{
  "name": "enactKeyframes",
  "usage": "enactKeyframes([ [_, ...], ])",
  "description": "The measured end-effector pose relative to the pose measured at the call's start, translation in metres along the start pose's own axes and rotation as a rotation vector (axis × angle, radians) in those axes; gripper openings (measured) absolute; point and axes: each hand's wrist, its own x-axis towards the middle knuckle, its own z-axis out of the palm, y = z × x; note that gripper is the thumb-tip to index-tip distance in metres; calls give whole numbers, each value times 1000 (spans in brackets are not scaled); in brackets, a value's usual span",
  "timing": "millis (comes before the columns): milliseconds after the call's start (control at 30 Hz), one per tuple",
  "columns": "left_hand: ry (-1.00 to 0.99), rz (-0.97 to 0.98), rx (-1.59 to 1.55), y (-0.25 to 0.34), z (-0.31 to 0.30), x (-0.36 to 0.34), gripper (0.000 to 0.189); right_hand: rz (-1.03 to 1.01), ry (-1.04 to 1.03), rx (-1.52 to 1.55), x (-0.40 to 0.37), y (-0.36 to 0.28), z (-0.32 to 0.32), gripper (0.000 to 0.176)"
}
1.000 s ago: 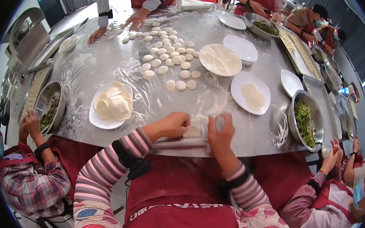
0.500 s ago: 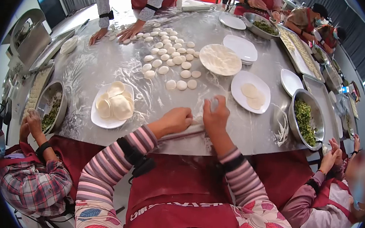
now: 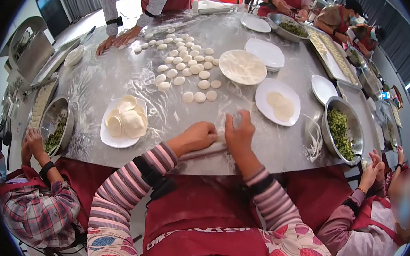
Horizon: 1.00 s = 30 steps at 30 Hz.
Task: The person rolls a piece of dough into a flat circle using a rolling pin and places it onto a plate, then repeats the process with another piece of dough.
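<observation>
In the head view my left hand [image 3: 200,136] is closed in a curl near the table's front edge, and its fingers hide what they hold. My right hand [image 3: 240,135] is beside it, slightly blurred, bent over a pale rod that looks like a rolling pin [image 3: 205,152]. That rod lies slantwise below both hands. Left of them, a white plate [image 3: 121,144] bears several rolled dough wrappers [image 3: 131,121]. Two thin wrappers [image 3: 281,105] overlap on another plate [image 3: 294,88] to the right. Beyond my hands are many small flattened dough pieces [image 3: 200,97].
A flour bowl [image 3: 242,65] and stacked plates [image 3: 265,52] stand farther back. Steel bowls of green filling, left [image 3: 70,123] and right [image 3: 330,131], flank me. Across the table a co-worker's hands [image 3: 117,40] press on the surface. Seated co-workers' hands are left [image 3: 37,143] and right [image 3: 373,172].
The view has shifted slightly. My hands stay close together with small finger movements. Across the table, the co-worker leans farther left and one hand has moved left towards the other.
</observation>
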Motion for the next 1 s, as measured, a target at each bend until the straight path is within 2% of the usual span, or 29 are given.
enactKeyframes([
  [33,-112,-50,-30,3,-5,1,15,-14,-3,1,-4,-3,-8,23],
  [100,-92,-67,-66,-1,-6,-5,14,60,-15,49,-29,-10,-34,22],
  [233,-130,-75,-78,3,2,-17,15,59,16,100,-36,-9,-35,23],
  [333,77,45,17,2,7,0,16,33,9,30,-4,0,-5,24],
  [400,5,29,13,0,3,3,16,7,7,49,1,3,4,24],
  [467,-81,14,60,1,-3,2,15,18,-8,40,-13,-3,-16,24],
  [567,-44,-73,-66,-4,-5,-9,12,83,-38,92,-36,-14,-42,24],
  [633,-36,-50,-39,1,-4,-13,13,147,-44,147,-38,-12,-40,24],
  [700,-31,-13,-1,3,0,-11,15,-18,23,-31,-12,-3,-13,25],
  [767,126,23,7,-4,11,2,17,-2,9,-2,1,1,3,25],
  [833,104,43,-12,4,2,5,18,-6,-17,25,5,0,2,25],
  [900,-50,35,147,7,-1,-1,18,-54,14,-1,-12,-4,-18,24],
  [933,-38,49,127,0,0,-4,17,-60,2,3,-23,-8,-29,24],
  [1000,-22,33,52,-13,-2,-9,17,100,-46,136,-39,-15,-46,24],
])
